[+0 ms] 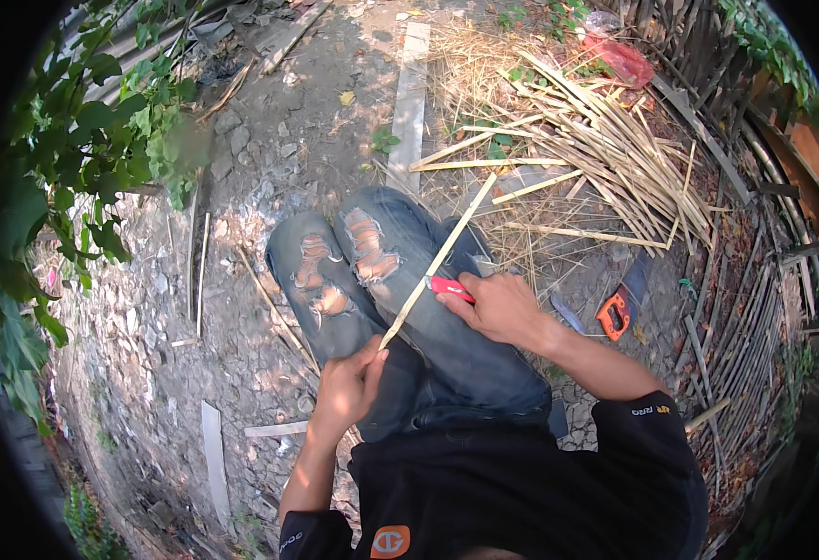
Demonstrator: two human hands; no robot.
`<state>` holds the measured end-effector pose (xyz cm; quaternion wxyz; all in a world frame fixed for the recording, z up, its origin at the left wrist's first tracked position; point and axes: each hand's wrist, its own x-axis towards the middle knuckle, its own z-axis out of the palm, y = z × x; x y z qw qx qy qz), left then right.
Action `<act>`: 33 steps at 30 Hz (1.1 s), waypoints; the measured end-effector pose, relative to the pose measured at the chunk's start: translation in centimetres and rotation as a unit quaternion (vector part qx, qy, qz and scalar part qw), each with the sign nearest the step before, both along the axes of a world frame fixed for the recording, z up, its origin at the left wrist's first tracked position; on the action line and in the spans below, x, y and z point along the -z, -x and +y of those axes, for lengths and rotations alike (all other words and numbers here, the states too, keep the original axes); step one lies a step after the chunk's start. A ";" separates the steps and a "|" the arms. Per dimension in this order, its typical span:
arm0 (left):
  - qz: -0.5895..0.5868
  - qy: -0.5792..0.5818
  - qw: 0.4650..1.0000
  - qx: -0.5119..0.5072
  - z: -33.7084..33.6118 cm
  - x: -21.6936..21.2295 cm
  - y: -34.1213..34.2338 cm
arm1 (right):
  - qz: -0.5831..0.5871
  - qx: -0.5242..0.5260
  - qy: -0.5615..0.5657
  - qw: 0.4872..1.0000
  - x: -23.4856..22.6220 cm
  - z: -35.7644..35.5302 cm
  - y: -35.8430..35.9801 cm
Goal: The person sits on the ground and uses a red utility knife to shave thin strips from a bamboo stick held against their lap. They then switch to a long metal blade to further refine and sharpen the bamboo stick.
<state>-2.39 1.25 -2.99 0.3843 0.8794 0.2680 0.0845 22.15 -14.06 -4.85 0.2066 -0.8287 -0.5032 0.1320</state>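
Note:
My left hand (pixel 347 385) is closed round the near end of a long pale strip, which looks like split bamboo (pixel 461 224). The strip slants up and away to the right across my jeans. In my right hand (pixel 501 306) is a red-handled utility knife (pixel 451 288), gripped with its front end against the strip about midway along. Whether the blade is cutting in cannot be seen. Both hands are over my thighs, in torn blue jeans (pixel 372 247).
A heap of similar strips (pixel 605 140) lies at the far right on straw-like shavings. Nearer are an orange-handled handsaw (pixel 615 313) and a grey blade-like piece (pixel 568 313). A flat board (pixel 409 103) lies ahead. Leafy vines (pixel 74 159) hang at the left; stacked sticks (pixel 755 336) line the right.

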 end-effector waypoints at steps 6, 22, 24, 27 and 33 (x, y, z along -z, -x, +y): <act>-0.023 -0.050 0.998 0.001 -0.1 0.3 0.8 | 0.004 0.186 -0.054 0.981 1.5 -0.3 -8.9; -0.061 -0.075 0.995 0.025 0.7 1.0 2.1 | 0.103 0.263 -0.050 0.958 0.5 -2.8 -12.3; -0.037 -0.062 0.997 0.013 0.3 0.7 1.5 | 0.100 0.168 -0.043 0.980 -0.6 -1.7 -6.0; -0.043 -0.068 0.997 0.012 0.4 0.5 1.3 | 0.065 0.080 -0.027 0.994 0.3 -1.0 -1.8; -0.078 -0.111 0.991 0.021 0.7 -0.2 0.7 | 0.030 0.090 -0.012 0.995 -1.6 0.6 -4.3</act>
